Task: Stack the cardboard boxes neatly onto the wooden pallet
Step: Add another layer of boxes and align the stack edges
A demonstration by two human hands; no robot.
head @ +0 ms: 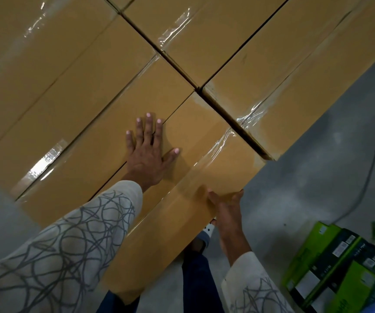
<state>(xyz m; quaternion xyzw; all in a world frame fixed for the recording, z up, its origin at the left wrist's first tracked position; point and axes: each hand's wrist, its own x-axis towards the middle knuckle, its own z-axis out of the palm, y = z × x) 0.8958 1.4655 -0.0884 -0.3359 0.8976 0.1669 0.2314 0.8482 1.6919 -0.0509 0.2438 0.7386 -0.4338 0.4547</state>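
Note:
Several taped brown cardboard boxes fill the upper view as one flat layer. The nearest box (200,154) lies at the front corner of the stack, clear tape along its top. My left hand (147,152) presses flat on its top, fingers straight and spread, the fingertips crossing the seam to the neighbouring box (105,123). My right hand (226,211) rests against the near side edge of the same box, palm on the cardboard, fingers hidden under the edge. The wooden pallet is hidden beneath the boxes.
Grey concrete floor (317,177) lies to the right and at the lower left. Green and black printed cartons (340,274) sit on the floor at the lower right. A thin cable (369,168) runs across the floor. My foot (204,236) stands just below the box.

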